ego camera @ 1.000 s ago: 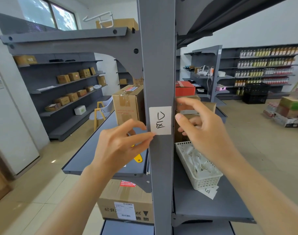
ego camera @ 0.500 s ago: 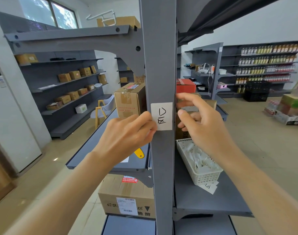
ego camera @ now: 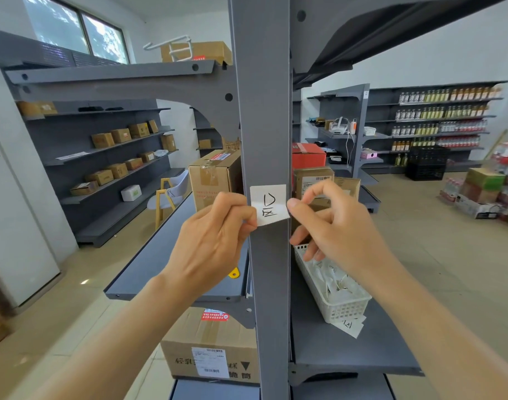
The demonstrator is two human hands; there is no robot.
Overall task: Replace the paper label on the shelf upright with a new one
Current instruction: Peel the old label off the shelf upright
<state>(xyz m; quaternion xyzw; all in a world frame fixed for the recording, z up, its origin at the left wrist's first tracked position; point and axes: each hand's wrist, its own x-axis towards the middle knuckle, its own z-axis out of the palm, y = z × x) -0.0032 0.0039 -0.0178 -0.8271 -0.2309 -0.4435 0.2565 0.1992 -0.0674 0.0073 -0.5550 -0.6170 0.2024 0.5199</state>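
A white paper label (ego camera: 269, 204) with black handwriting sits on the grey shelf upright (ego camera: 264, 111) at chest height. Its lower part is bent away from the metal while its top edge still lies on the upright. My left hand (ego camera: 218, 238) pinches the label's lower left corner between thumb and forefinger. My right hand (ego camera: 330, 223) is at the label's right edge, thumb tip touching it, fingers curled. A white plastic basket (ego camera: 333, 298) full of paper labels stands on the shelf to the right, with a loose label (ego camera: 348, 324) beside it.
Cardboard boxes (ego camera: 215, 177) stand on the left shelf, and another box (ego camera: 209, 350) sits lower down. A red box (ego camera: 307, 157) is behind the upright. A yellow tool (ego camera: 233, 274) lies behind my left hand. Grey shelf units line the walls.
My left hand closed on the label's lower left corner and pulled its bottom part off the upright. My right hand moved in to the label's right edge.
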